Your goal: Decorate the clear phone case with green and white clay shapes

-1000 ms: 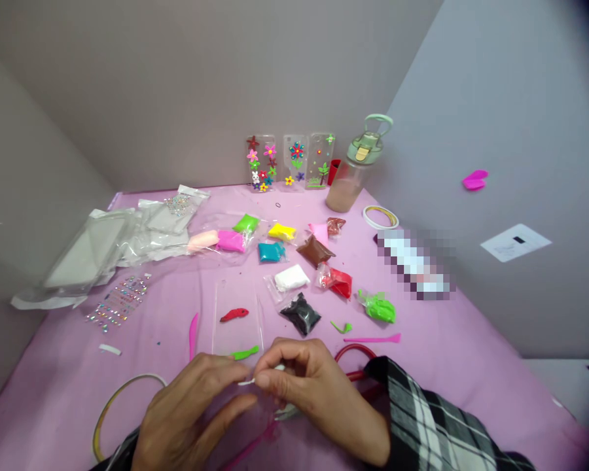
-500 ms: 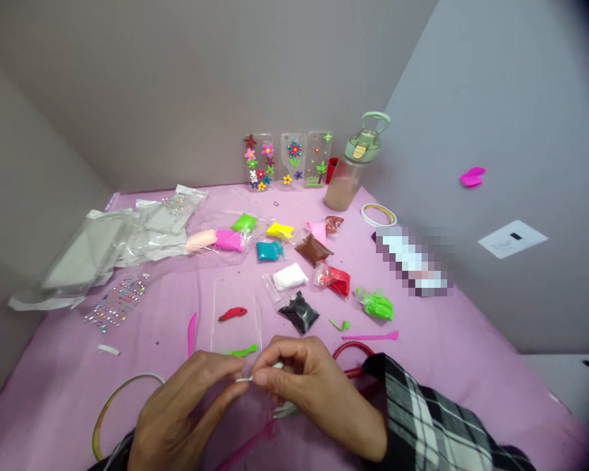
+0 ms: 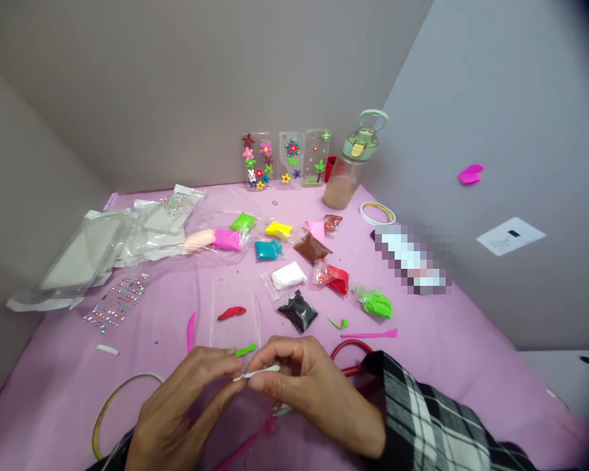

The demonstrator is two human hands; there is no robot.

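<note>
My left hand (image 3: 186,412) and my right hand (image 3: 309,389) meet near the table's front edge, both pinching a small white strip of clay (image 3: 258,373) between fingertips. Just beyond them lies a clear phone case (image 3: 235,307) with a red clay shape (image 3: 232,313) and a green clay piece (image 3: 246,350) on it. A pink modelling tool (image 3: 191,330) lies left of the case. My right sleeve is black-and-white plaid.
Several bagged clay colours lie mid-table, among them white (image 3: 288,275), black (image 3: 299,311) and green (image 3: 374,304). Three decorated cases (image 3: 285,160) lean on the back wall beside a bottle (image 3: 348,170). Plastic packaging (image 3: 103,242) and a gem sticker sheet (image 3: 115,304) sit left. A second pink tool (image 3: 370,334) lies right.
The white strip has been drawn out a little longer between my fingertips. Both hands stay in the same place; the view has shifted slightly.
</note>
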